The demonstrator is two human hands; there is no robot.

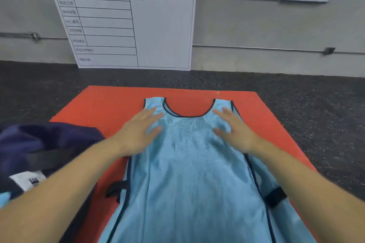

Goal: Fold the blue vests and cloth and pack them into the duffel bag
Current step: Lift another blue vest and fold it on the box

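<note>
A light blue mesh vest (189, 173) is being pressed flat on the orange mat (110, 104), its hem cut off by the lower frame edge. Its shoulders are being held down by the left hand (138, 132) and right hand (235, 130), fingers straight and spread, nothing gripped. The navy duffel bag (39, 148) is lying partly out of view at left; its label print is illegible.

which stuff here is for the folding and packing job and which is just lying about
For the job:
light blue mesh vest, both hands flat on it
dark navy fabric duffel bag

Lying about:
orange-red floor mat
white training chart board with green header
grey wall pipe
</note>
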